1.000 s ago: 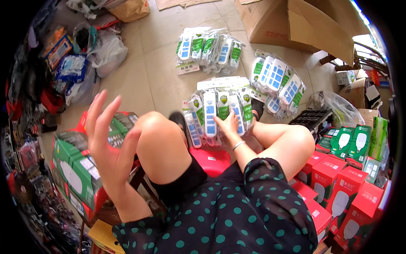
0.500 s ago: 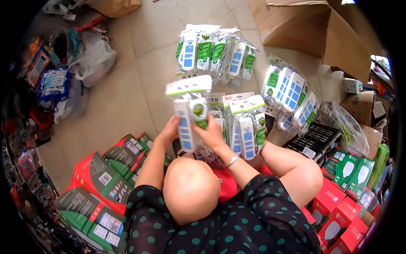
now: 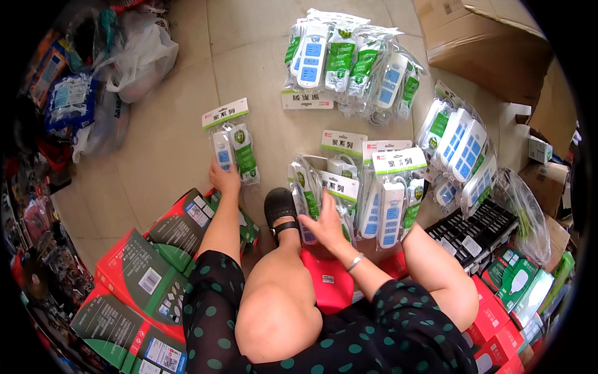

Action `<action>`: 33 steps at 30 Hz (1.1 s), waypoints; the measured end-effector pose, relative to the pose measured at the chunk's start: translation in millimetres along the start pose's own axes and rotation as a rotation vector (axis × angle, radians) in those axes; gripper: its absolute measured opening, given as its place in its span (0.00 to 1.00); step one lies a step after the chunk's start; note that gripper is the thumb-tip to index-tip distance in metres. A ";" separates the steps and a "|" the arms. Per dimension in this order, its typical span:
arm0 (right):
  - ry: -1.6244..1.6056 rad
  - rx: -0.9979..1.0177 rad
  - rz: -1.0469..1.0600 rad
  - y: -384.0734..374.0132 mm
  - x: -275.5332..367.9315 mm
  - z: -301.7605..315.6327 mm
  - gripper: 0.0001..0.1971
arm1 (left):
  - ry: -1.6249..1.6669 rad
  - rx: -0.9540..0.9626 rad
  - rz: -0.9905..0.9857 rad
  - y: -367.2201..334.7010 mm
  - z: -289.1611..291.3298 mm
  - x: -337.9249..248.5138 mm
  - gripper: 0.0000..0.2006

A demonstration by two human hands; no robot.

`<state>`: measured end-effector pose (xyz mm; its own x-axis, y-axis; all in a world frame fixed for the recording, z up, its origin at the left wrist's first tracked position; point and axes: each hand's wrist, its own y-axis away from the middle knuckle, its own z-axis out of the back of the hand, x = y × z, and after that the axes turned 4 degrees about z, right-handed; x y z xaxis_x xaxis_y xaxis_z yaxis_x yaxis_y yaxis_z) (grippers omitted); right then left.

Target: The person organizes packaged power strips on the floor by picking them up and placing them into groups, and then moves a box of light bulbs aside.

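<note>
Here, the left hand (image 3: 224,179) grips a clear bag (image 3: 245,154) holding a power strip (image 3: 222,148); the right hand (image 3: 327,228) is open.

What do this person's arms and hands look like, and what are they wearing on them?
The left hand and right hand are gloveless. Loose black sleeves with green dots leave the forearms bare, and a silver-coloured bangle circles the right wrist.
</note>
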<state>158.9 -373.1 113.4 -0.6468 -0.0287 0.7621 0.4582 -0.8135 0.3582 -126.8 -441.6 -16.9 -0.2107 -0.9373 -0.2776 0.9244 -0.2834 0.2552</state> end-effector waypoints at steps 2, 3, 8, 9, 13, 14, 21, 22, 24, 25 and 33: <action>0.091 0.020 -0.024 -0.6 0.6 -17.1 0.40 | 0.020 -0.064 -0.114 23.0 0.4 -12.9 0.30; 0.090 0.020 -0.015 -8.5 0.2 -16.1 0.40 | 0.024 -0.073 -0.112 30.7 -0.1 -16.3 0.30; -0.209 0.052 0.085 -51.3 50.4 -14.4 0.28 | 0.404 0.052 0.077 4.2 15.9 5.8 0.27; -0.399 0.005 0.248 -62.1 66.7 -18.3 0.27 | 0.708 0.168 0.296 -9.7 25.7 17.9 0.28; -0.614 0.268 0.018 -113.0 73.1 -68.7 0.29 | 1.240 0.115 0.765 -25.3 32.1 -1.4 0.36; -0.633 0.327 -0.052 -120.9 70.4 -86.2 0.30 | 1.185 0.087 0.692 -32.6 33.1 8.9 0.37; 0.076 0.115 0.447 -85.4 53.3 -51.3 0.29 | 0.241 0.117 -0.073 -3.9 34.6 22.1 0.44; 0.110 -0.114 0.478 -76.0 45.6 -20.8 0.28 | 0.188 0.149 -0.062 -3.6 37.3 14.8 0.44; 0.235 -0.339 0.313 -49.1 34.4 29.8 0.28 | 0.152 0.115 -0.074 -4.6 41.9 4.1 0.44; 0.250 -0.366 0.228 -34.2 18.8 43.4 0.33 | 0.114 0.077 -0.087 -4.2 41.4 -2.2 0.43; -0.034 0.010 -0.238 -5.2 -29.7 35.1 0.20 | -0.143 0.037 -0.552 19.7 46.2 -40.3 0.34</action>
<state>197.1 -347.7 107.8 -0.7164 0.1829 0.6733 0.3011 -0.7894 0.5349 -114.8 -418.7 42.1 -0.7025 -0.6658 -0.2511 0.6540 -0.7432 0.1410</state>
